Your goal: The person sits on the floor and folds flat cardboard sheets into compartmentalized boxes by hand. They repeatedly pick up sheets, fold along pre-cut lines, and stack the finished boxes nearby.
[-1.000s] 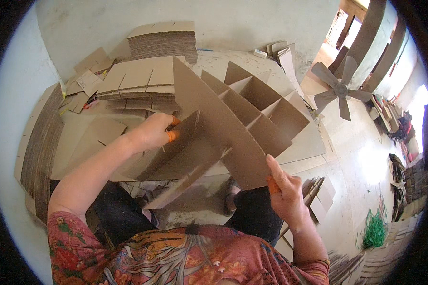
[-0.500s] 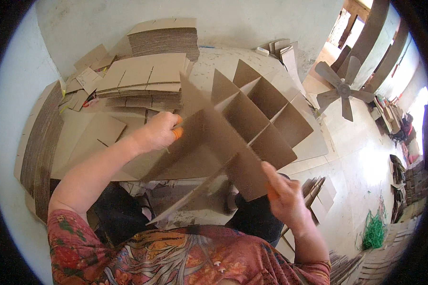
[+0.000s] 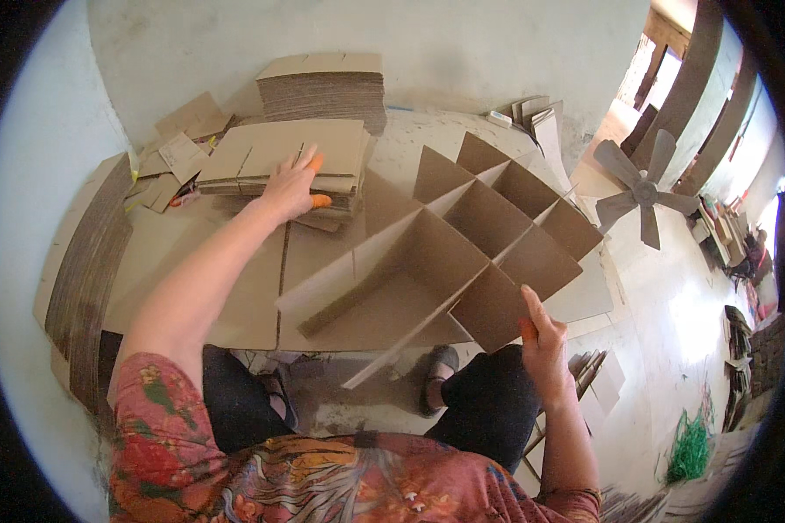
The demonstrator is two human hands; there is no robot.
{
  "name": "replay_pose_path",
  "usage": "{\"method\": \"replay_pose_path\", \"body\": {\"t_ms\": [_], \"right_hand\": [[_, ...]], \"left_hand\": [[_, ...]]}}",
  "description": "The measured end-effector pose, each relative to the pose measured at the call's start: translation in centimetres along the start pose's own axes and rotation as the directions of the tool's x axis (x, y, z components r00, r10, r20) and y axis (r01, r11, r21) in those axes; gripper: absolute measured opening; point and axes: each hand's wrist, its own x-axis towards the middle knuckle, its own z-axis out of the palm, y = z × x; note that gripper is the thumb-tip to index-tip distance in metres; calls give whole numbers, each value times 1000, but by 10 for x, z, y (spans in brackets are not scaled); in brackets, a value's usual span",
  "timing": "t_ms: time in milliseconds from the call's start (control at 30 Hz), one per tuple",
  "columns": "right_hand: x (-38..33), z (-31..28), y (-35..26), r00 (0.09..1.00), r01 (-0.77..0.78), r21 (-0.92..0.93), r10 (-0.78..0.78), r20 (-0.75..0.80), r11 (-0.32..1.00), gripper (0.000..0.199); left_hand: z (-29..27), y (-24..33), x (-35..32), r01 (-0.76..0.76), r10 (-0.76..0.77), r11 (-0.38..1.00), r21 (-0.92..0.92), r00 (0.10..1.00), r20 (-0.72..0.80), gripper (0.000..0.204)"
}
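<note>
A partly assembled cardboard divider [image 3: 484,222], made of interlocked brown sheets forming square cells, leans across the right half of the table. Two long strips stick out from it toward the lower left. My right hand [image 3: 545,344] pinches its near right corner, index finger stretched along the sheet. My left hand [image 3: 290,187] reaches over a stack of slotted cardboard sheets [image 3: 262,144], its fingers spread on the top sheet and its thumb apart at the stack's near edge. Orange covers sit on some of the fingertips.
A taller stack of cardboard sheets [image 3: 321,91] stands against the wall. Another long stack [image 3: 87,288] lines the left side. Cardboard scraps [image 3: 183,157] lie at the back left. On the right are a standing fan [image 3: 645,192] and a tangle of green twine [image 3: 689,446] on the floor.
My left hand has moved away from the divider to the slotted-sheet stack, up and slightly left, and its fingers have spread. The divider has tipped and turned while my right hand keeps hold of it.
</note>
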Motion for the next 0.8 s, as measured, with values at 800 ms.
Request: {"method": "replay_pose_path", "body": {"t_ms": [800], "right_hand": [[32, -8, -79, 978, -120, 513, 191, -88, 850, 44]], "left_hand": [[-36, 1, -44, -498, -71, 494, -713, 794, -603, 27]]}}
